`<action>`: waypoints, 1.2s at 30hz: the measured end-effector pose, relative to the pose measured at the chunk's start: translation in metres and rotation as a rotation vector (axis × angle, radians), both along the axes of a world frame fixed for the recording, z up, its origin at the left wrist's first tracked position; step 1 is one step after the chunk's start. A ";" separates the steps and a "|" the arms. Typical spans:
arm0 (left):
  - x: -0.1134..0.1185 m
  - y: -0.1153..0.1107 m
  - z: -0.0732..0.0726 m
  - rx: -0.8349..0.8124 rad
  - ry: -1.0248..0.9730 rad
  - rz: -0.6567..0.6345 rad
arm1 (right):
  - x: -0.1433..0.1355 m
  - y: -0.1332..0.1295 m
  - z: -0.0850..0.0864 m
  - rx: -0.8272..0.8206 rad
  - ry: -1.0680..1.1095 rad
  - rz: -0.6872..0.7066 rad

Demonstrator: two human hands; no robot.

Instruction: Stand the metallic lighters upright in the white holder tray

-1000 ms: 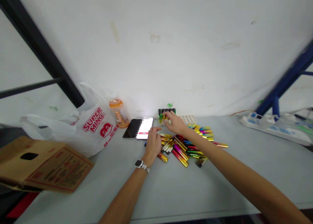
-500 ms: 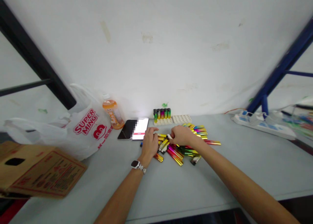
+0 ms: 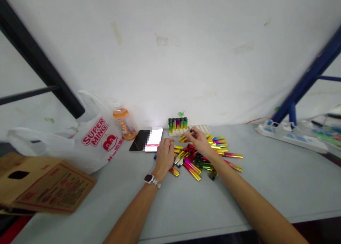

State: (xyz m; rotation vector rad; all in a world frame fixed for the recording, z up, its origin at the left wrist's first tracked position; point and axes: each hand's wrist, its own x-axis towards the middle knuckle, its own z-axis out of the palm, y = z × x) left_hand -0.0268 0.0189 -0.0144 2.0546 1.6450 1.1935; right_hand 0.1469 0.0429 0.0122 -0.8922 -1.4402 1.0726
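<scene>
Several shiny metallic lighters [image 3: 192, 169], in gold, red, green and purple, lie in a loose pile on the grey table. My right hand [image 3: 198, 141] is above the back of the pile, its thumb and fingers pinching a gold lighter [image 3: 183, 138] with a dark end. At the pile's left edge rests my left hand [image 3: 165, 155], fingers loosely bent and apart, with nothing visible in it. Behind the pile, several lighters [image 3: 178, 123] stand upright in a row in a cream holder with holes [image 3: 174, 133]. A second cream holder [image 3: 204, 128] beside it is partly hidden by my right hand.
A tablet [image 3: 140, 141] with a lit screen [image 3: 154, 137] lies left of the pile. Further left are an orange drink bottle [image 3: 124, 123], a white plastic bag [image 3: 93, 148] and a cardboard box [image 3: 53, 187]. A power strip [image 3: 291, 137] lies right, near a blue post [image 3: 309, 69].
My right hand has lifted from the pile and moved back toward the holders, with a gold lighter now showing in its fingers. My left hand has stayed beside the pile.
</scene>
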 end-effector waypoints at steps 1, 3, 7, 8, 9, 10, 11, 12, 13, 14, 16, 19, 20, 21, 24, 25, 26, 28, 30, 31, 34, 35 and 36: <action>0.000 0.000 0.000 -0.003 -0.001 -0.002 | -0.001 -0.004 -0.001 -0.041 0.096 0.002; 0.000 0.000 -0.001 -0.009 -0.003 -0.001 | 0.000 -0.011 -0.003 -0.101 0.219 -0.017; 0.001 -0.001 -0.001 -0.011 -0.004 0.006 | 0.000 -0.022 -0.003 -0.153 0.266 -0.005; 0.001 -0.001 -0.001 -0.010 -0.001 0.004 | -0.001 -0.024 -0.003 -0.160 0.244 0.011; 0.001 -0.001 -0.001 -0.009 0.003 0.001 | -0.002 -0.026 -0.004 -0.162 0.213 0.020; 0.001 -0.001 -0.001 -0.010 0.008 -0.003 | -0.003 -0.027 -0.005 -0.153 0.172 0.017; 0.002 -0.001 -0.001 -0.011 0.013 -0.005 | -0.004 -0.029 -0.007 -0.130 0.121 -0.005; 0.002 -0.001 0.000 -0.013 0.017 -0.005 | -0.006 -0.030 -0.008 -0.095 0.065 -0.041; 0.002 -0.001 0.000 -0.014 0.020 -0.005 | -0.007 -0.031 -0.010 -0.053 0.010 -0.086; 0.003 -0.001 0.000 -0.014 0.024 -0.004 | -0.008 -0.033 -0.012 -0.012 -0.039 -0.130; 0.003 -0.001 0.000 -0.018 0.031 -0.002 | -0.009 -0.034 -0.015 0.040 -0.105 -0.181; 0.004 -0.001 0.001 -0.032 0.038 -0.004 | -0.009 -0.034 -0.019 0.064 -0.138 -0.195; 0.004 -0.001 0.001 -0.035 0.039 -0.005 | -0.009 -0.034 -0.020 0.069 -0.145 -0.202; 0.004 -0.001 0.001 -0.036 0.038 -0.007 | -0.009 -0.033 -0.021 0.075 -0.152 -0.210; 0.004 -0.001 0.002 -0.029 0.036 -0.016 | -0.011 -0.033 -0.021 0.102 -0.179 -0.220; 0.004 -0.001 0.002 -0.027 0.036 -0.018 | -0.012 -0.033 -0.021 0.106 -0.186 -0.224; 0.004 -0.001 0.002 -0.024 0.037 -0.021 | -0.013 -0.033 -0.020 0.105 -0.189 -0.230; 0.004 -0.001 0.001 -0.023 0.038 -0.024 | -0.014 -0.035 -0.019 0.093 -0.187 -0.243; 0.004 -0.001 0.001 -0.024 0.040 -0.024 | -0.015 -0.035 -0.018 0.079 -0.178 -0.251; 0.004 -0.001 0.001 -0.025 0.042 -0.023 | -0.016 -0.035 -0.018 0.075 -0.176 -0.249; 0.004 -0.001 0.001 -0.022 0.043 -0.023 | -0.016 -0.035 -0.019 0.067 -0.169 -0.245; 0.004 -0.001 0.001 -0.021 0.043 -0.024 | -0.017 -0.034 -0.020 0.066 -0.168 -0.243; 0.004 -0.001 0.002 -0.021 0.042 -0.024 | -0.016 -0.034 -0.021 0.064 -0.167 -0.241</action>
